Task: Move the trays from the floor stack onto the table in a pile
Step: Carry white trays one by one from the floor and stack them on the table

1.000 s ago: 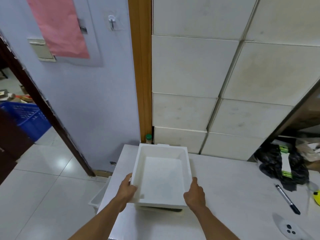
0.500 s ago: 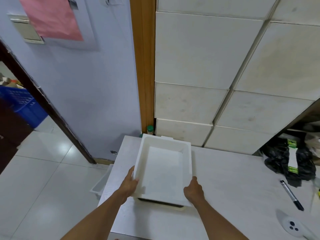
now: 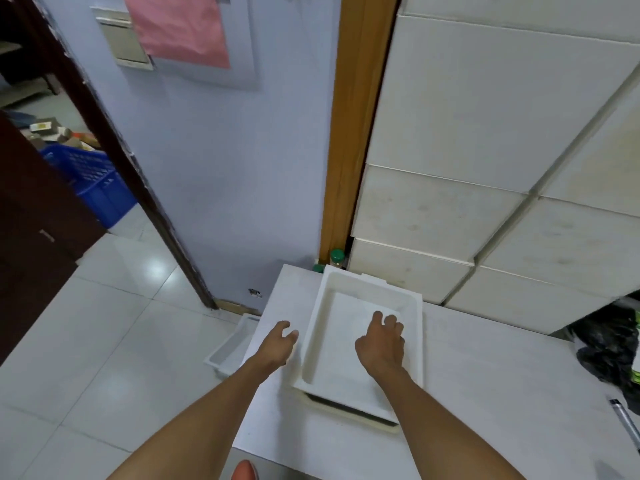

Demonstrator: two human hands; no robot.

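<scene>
Head-camera footage is filled by a white table (image 3: 485,393) set against a tiled wall (image 3: 502,133), with a pile of white trays (image 3: 415,327) resting at its far left part. The top tray (image 3: 311,341) is seated in a cream tray (image 3: 346,412) beneath it, whose near edge is seen protruding (a dark gap is left between the two at the front). The left hand (image 3: 277,348) is held over the bare tabletop just beside the top tray's left wall, fingers loosely spread and nothing grasped; whether the wall is touched cannot be told. The right hand (image 3: 382,344) is placed over the inside of the top tray, fingers curled downward and apart, with nothing gripped. Another white tray (image 3: 225,351) is seen on the floor (image 3: 104,341), partly hidden by the table's left edge. A green-capped jar (image 3: 336,258) is stood behind the table's far corner by the wooden door frame (image 3: 353,133). A black bag (image 3: 609,344) and a pen (image 3: 627,424) are found at the table's right side.
</scene>
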